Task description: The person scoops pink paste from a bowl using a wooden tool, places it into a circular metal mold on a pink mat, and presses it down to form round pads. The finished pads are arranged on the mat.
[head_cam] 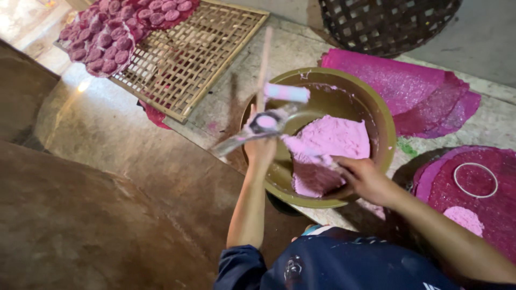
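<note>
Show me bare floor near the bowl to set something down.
Bare floor lies left of the bowl, below the bamboo rack. Right side is crowded: pink sheets and a mat with a ring.

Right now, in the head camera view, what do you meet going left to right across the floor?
Pink cakes on cloth → bamboo lattice tray → left hand holding smeared tools → olive basin of pink dough → white ring on a magenta mat.

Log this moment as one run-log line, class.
left hand: holds paste-smeared tool | right hand: in pink dough | bowl: on floor | bamboo rack: pink discs
</note>
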